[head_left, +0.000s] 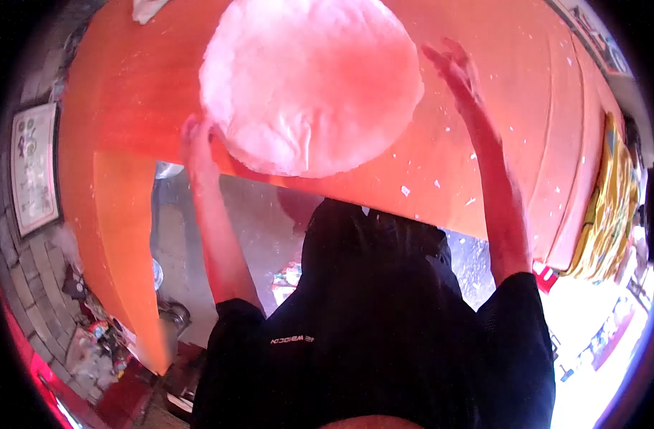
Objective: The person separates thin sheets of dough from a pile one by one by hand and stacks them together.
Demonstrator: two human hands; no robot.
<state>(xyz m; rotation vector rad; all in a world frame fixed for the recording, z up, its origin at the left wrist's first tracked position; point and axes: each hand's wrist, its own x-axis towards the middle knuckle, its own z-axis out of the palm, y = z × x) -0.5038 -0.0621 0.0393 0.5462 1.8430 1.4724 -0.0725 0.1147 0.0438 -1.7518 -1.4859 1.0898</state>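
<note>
A large round pad of pale, fluffy material [313,86] lies on the orange-covered table [498,179], its lower edge near the table's front edge. My left hand [200,146] is at the pad's lower left edge, fingers bent around a small gap; whether it pinches the rim is not clear. Off the pad's right side is my right hand [456,71], apart from it, with its fingers spread and nothing in them.
Small white scraps [405,191] are scattered over the table's right part. A yellow patterned cloth [606,207] hangs at the right edge. A framed sheet [35,168] is on the brick wall at left. Clutter [98,350] lies on the floor, lower left.
</note>
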